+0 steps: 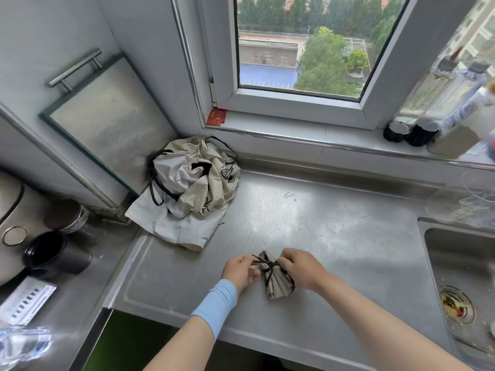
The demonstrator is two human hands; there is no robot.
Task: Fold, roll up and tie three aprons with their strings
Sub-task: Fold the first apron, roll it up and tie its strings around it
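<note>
Worktop (334, 236): steel, beside sink (460, 263).
Grip: left hand (239, 271) pinches string (261, 261); right hand (301, 269) clamps rolled apron (277, 283).
Knot: pull evenly, snug.

— What is the person wearing?
— A light blue band (217, 306) round the left wrist: plain, smooth, a close-fitting tube of cloth.
— How far does it run?
— From just behind the left hand (241, 271) partway up the forearm; past it the arm is bare.
— And the other side?
— The right hand (300, 269) and forearm are bare as far as can be seen.
</note>
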